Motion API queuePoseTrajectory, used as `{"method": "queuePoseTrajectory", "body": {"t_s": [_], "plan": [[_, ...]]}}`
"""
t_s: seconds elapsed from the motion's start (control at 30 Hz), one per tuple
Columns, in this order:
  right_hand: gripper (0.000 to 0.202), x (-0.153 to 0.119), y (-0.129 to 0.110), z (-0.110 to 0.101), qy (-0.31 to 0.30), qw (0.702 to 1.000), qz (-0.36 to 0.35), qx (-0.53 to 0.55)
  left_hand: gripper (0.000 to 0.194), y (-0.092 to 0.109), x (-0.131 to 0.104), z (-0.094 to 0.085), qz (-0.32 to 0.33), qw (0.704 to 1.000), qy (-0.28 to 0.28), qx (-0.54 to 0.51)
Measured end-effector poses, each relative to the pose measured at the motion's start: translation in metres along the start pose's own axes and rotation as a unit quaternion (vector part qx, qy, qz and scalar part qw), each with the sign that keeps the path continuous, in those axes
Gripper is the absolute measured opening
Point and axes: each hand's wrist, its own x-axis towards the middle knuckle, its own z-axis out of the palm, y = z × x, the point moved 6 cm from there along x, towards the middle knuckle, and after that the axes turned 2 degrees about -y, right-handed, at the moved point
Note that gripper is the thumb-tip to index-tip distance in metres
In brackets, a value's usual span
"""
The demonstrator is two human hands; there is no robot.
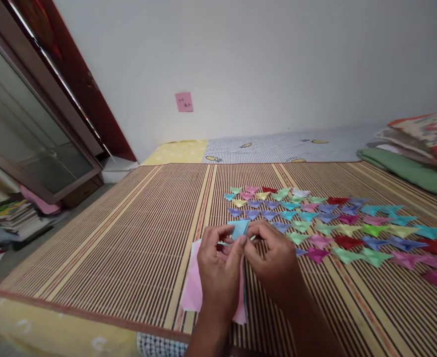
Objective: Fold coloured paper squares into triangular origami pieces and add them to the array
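Between my two hands is a small folded blue paper (239,228), raised above the mat. My left hand (220,265) pinches its left and lower side, thumb pointing up. On the right side, my right hand (272,255) grips the same paper with thumb and bent fingers. Under and behind my left hand lies a stack of paper sheets (193,285), pink on top with a bluish edge. Rows of small folded paper pieces (348,229) in green, pink, red, blue, yellow and white spread over the mat ahead and to the right.
A striped bamboo mat (129,248) covers the bed. Folded cloths (407,166) are piled at the far right. A pink note (184,102) is stuck on the white wall. Books (15,218) stand low at the left, near a glass-paned door (35,119).
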Motion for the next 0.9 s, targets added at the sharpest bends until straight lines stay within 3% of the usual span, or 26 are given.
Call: {"method": "queuePoseTrajectory", "body": {"t_s": [0.13, 0.33, 0.5, 0.6, 0.7, 0.9], "plan": [[0.016, -0.001, -0.004, 0.0, -0.012, 0.999, -0.047, -0.023, 0.011, -0.005, 0.003, 0.001, -0.05, 0.998, -0.033, -0.006], [0.016, -0.002, -0.01, 0.002, -0.03, 0.991, -0.092, -0.092, 0.028, -0.004, 0.003, 0.003, -0.051, 0.996, -0.075, -0.006], [0.018, -0.003, -0.015, 0.004, -0.029, 0.987, -0.098, -0.125, 0.033, -0.01, 0.004, 0.009, -0.127, 0.979, -0.127, -0.092], [0.019, -0.004, -0.016, 0.008, -0.037, 0.986, -0.099, -0.127, 0.03, -0.012, 0.006, 0.008, -0.125, 0.977, -0.111, -0.133], [0.019, -0.005, -0.014, 0.007, -0.012, 0.988, -0.085, -0.127, 0.03, -0.016, 0.006, 0.005, -0.117, 0.985, -0.083, -0.1], [0.014, -0.005, -0.006, -0.002, 0.023, 0.998, 0.007, -0.064, 0.042, -0.009, -0.001, 0.005, -0.054, 0.996, -0.042, -0.055]]}}
